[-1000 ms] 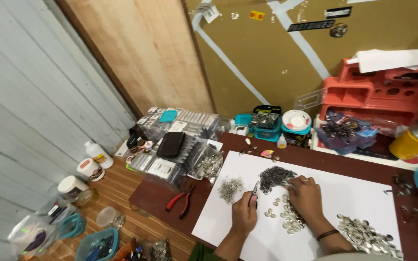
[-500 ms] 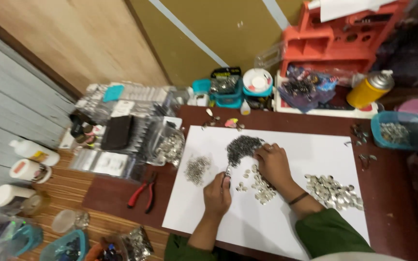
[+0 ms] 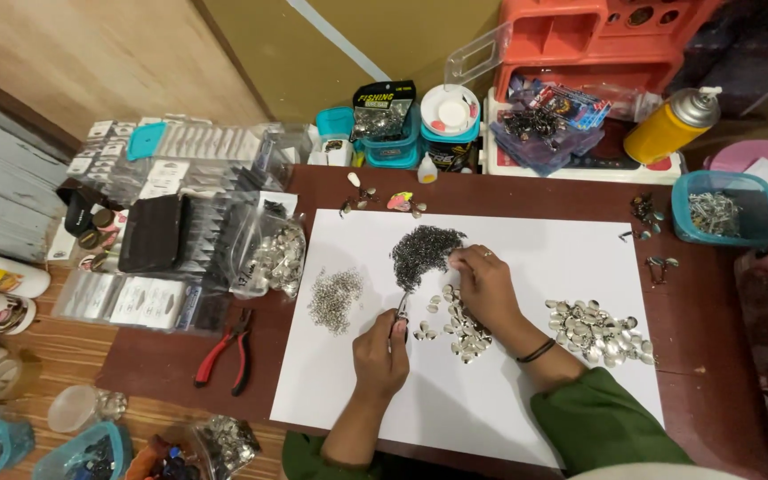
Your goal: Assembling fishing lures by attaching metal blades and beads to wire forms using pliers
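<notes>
Head view: left hand (image 3: 380, 353) fingers clamped on small pliers (image 3: 400, 308); right hand (image 3: 487, 286) fingertips pinched at dark pile (image 3: 421, 251); red pliers (image 3: 228, 350) nearby.

Warm, even indoor light from above; the white sheet (image 3: 508, 373) is brightest, with soft shadows under the hands. Wide-angle bending at the edges, corners slightly soft.
</notes>
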